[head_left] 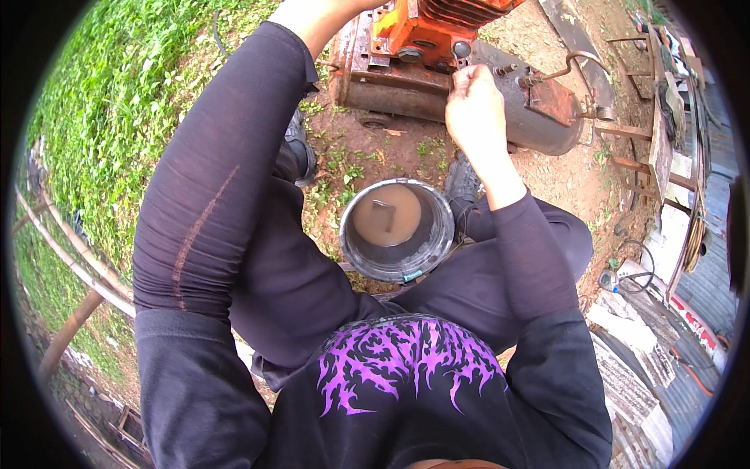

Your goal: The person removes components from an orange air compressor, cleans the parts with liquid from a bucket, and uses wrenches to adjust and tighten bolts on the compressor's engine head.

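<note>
In front of me stands an orange finned machine (426, 35), like a compressor pump, mounted on a rusty cylindrical tank (539, 117). My right hand (475, 102) is at its near side, fingers pinched just below a round grey knob or plug (462, 49); what they grip is too small to make out. My left hand (340, 9) reaches to the machine's left side at the top edge of the view, where its fingers are cut off. Between my legs is a black bucket (355, 246) with muddy brown liquid; a dark L-shaped form shows in it.
A bent metal pipe (574, 62) and fittings rise from the tank's right end. Grass (101, 148) spreads to the left, beside bamboo poles (74, 262). Corrugated sheets (633, 367), boards and a coiled cable (637, 266) lie along the right.
</note>
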Demonstrator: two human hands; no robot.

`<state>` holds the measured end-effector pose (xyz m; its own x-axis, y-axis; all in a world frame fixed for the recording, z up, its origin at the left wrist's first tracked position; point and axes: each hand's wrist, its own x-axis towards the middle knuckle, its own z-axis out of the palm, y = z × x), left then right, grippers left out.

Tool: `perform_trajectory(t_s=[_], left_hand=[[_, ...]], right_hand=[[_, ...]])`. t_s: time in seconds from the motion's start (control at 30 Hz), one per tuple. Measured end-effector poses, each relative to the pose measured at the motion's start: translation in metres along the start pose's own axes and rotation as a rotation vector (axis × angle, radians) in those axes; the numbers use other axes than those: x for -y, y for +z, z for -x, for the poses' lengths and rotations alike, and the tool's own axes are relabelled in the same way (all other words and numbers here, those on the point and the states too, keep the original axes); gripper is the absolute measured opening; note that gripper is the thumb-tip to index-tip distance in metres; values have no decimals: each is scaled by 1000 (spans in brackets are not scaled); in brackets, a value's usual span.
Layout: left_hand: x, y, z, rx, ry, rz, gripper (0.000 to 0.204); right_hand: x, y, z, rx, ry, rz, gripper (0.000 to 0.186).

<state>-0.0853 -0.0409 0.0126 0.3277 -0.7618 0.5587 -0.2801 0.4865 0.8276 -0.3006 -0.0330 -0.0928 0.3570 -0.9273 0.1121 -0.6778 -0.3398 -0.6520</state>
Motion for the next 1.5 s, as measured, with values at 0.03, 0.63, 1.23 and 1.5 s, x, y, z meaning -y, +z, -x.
perform_trajectory(t_s=[0.03, 0.63, 1.23, 1.5], left_hand=[[3, 1, 0, 20, 1, -41, 38], [-5, 7, 0, 21, -121, 12, 30], [-11, -3, -2, 48, -84, -176, 31], [-11, -1, -2, 35, -84, -139, 31]], right_hand=[[-1, -1, 0, 6, 17, -10, 17], [-40, 20, -34, 45, -43, 148, 23], [-34, 38, -25, -40, -73, 78, 20], [-27, 42, -19, -48, -66, -3, 18]])
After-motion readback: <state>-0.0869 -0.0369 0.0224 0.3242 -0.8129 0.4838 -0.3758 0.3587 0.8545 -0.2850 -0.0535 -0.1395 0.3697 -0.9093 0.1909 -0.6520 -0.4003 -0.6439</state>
